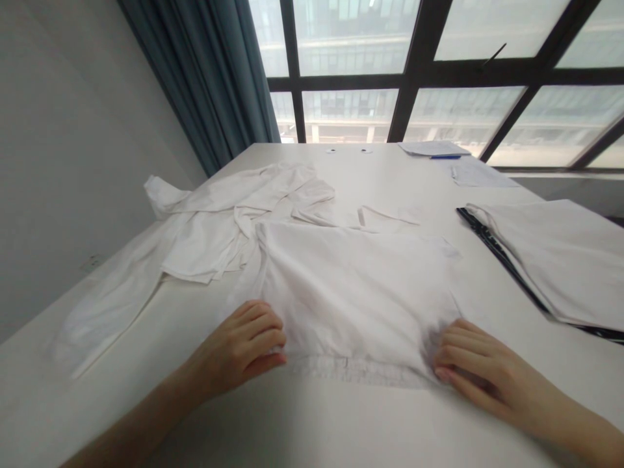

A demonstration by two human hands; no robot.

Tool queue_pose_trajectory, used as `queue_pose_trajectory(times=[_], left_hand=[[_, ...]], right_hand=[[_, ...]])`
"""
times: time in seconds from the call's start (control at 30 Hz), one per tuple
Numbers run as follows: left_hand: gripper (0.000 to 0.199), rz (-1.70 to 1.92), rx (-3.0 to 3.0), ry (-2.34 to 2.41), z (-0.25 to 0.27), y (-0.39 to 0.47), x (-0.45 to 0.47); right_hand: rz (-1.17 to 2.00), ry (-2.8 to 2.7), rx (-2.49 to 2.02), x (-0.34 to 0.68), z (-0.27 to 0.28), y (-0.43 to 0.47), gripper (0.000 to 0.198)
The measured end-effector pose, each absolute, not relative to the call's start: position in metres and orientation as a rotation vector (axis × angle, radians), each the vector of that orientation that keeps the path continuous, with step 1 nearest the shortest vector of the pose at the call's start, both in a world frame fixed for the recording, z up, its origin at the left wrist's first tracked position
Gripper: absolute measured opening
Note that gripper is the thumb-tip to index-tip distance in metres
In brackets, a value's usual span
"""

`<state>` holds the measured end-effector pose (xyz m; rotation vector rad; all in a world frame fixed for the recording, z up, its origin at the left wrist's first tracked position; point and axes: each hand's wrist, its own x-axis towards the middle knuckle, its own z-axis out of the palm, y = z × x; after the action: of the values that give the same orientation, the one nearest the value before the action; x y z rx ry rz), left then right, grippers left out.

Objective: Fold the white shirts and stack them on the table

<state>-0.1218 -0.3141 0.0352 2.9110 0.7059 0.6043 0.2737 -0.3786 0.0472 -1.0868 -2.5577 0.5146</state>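
Observation:
A white cloth garment (355, 292) with a gathered lower edge lies spread on the white table in front of me; its exact kind I cannot tell. My left hand (251, 344) pinches its near left corner, with the thumb below and the fingers curled over. At the near right corner my right hand (472, 364) grips the same fabric, its fingers closed. The cloth between the two hands lies mostly flat, with soft creases. Beyond its left side is a heap of crumpled white clothing (209, 221), which the garment's far left corner meets.
To the right, folded white cloth (560, 253) rests on a black sheet or bag (517, 279). Papers (433, 148) and a blue pen (445, 156) lie at the table's far end, below the windows. A grey wall and blue curtain (205, 71) border the left side.

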Motion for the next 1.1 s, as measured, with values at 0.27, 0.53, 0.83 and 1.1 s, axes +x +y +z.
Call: queue_pose_trajectory(times=[0.27, 0.53, 0.83, 1.1], left_hand=[[0.020, 0.545, 2.812, 0.840, 0.031, -0.309, -0.129], [0.024, 0.475, 2.802, 0.729, 0.040, -0.311, -0.130], [0.027, 0.773, 2.519, 1.670, 0.022, -0.293, -0.151], [0.024, 0.600, 2.223, 1.657, 0.032, -0.291, -0.153]], right_hand=[[0.560, -2.503, -1.292, 0.277, 0.036, -0.377, 0.016], [0.429, -2.404, -1.470, 0.292, 0.025, -0.372, 0.023], [0.242, -1.815, -1.869, 0.322, 0.018, -0.358, 0.037], [0.457, -1.820, -1.885, 0.310, 0.024, -0.364, 0.041]])
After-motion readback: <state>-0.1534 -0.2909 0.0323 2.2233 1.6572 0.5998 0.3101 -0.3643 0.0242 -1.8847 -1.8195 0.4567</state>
